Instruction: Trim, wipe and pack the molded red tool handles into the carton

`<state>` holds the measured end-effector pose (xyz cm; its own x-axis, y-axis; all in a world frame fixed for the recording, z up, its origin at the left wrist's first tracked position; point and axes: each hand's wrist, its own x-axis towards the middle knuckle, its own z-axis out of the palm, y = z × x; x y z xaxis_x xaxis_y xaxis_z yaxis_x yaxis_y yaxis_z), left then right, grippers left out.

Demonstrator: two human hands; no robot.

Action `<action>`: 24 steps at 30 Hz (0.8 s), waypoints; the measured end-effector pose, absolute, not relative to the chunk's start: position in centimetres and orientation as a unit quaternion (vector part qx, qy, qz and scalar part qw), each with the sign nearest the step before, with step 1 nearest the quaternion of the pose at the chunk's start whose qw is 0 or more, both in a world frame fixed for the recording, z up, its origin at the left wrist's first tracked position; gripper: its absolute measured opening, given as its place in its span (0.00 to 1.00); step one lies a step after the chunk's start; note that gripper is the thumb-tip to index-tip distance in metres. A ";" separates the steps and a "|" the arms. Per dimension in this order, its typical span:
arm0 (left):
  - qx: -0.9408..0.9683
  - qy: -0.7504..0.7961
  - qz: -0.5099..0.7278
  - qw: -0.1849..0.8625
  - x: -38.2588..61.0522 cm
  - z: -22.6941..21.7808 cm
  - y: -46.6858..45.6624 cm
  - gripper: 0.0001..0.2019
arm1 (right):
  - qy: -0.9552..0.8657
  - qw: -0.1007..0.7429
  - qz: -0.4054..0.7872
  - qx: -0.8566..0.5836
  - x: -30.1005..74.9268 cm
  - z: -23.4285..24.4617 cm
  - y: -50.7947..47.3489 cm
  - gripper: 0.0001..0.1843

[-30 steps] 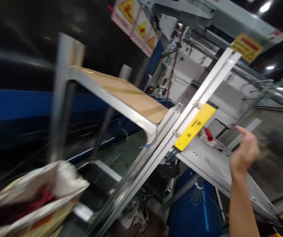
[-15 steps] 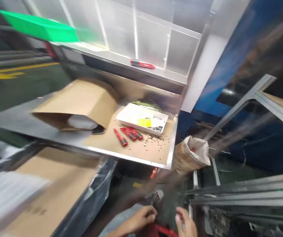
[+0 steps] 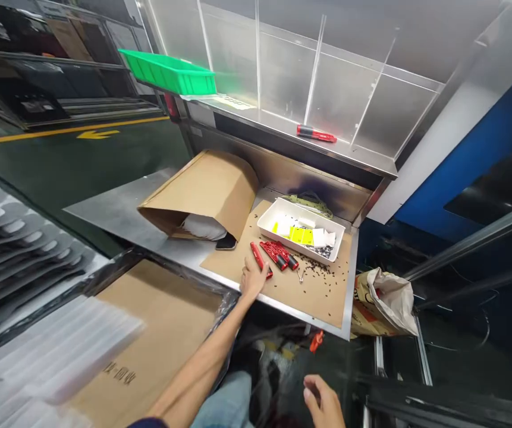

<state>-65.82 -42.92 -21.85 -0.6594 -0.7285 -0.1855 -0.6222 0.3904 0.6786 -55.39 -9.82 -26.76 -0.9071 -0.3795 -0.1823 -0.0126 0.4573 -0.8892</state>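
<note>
My left hand (image 3: 254,278) is at the near edge of the workbench, its fingers closed around the lower black end of a slim red-and-black tool (image 3: 258,257). That tool still lies on the brown board; its exact kind I cannot make out. Beside it, on the right, lie several similar red-and-black tools (image 3: 280,254) in a group. Below the bench edge, my right hand (image 3: 323,402) hangs with thumb and fingers apart and nothing in it. Behind the tools stands a white tray (image 3: 264,227) with yellow labels, white slips and small black bits inside.
An open cardboard box (image 3: 202,181) lies on the bench's left. Small black pieces (image 3: 322,276) are scattered at right. One red-and-black tool (image 3: 316,134) and a green bin (image 3: 170,74) are on the shelf. A paper sack (image 3: 383,303) stands right; a large carton (image 3: 157,303) sits near left.
My left hand has reached forward from near my lap to the leftmost tool on the board. My right hand remains low; the red thing earlier between the hands is no longer visible there.
</note>
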 end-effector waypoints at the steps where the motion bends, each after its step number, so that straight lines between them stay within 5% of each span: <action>1: 0.435 -0.823 -0.357 0.077 -67.0 -22.2 -43.1 0.26 | 0.830 0.186 -0.511 -0.123 -56.8 -25.8 -10.8 0.22; 5: 0.456 -0.822 -0.332 0.082 -68.6 -24.0 -44.3 0.39 | 0.835 0.169 -0.508 -0.128 -62.9 -20.7 -15.0 0.21; 12: 0.381 -0.854 -0.350 0.050 -65.1 -26.5 -48.0 0.35 | 0.917 0.099 -0.361 -0.138 -77.8 -13.6 -23.2 0.23; 21: 0.446 -0.848 -0.275 0.074 -65.5 -26.4 -45.1 0.33 | 0.979 0.097 -0.176 0.020 -90.4 -18.6 -35.7 0.26; 24: 0.454 -0.799 -0.386 0.077 -64.5 -26.3 -46.3 0.33 | 0.975 0.098 -0.198 0.035 -90.8 -19.3 -35.9 0.27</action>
<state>-64.53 -46.34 -26.27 -0.5754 -0.7857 -0.2269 -0.6660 0.2892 0.6876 -90.77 -35.88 -19.27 -0.9782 0.0296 -0.2053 0.1074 0.9191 -0.3791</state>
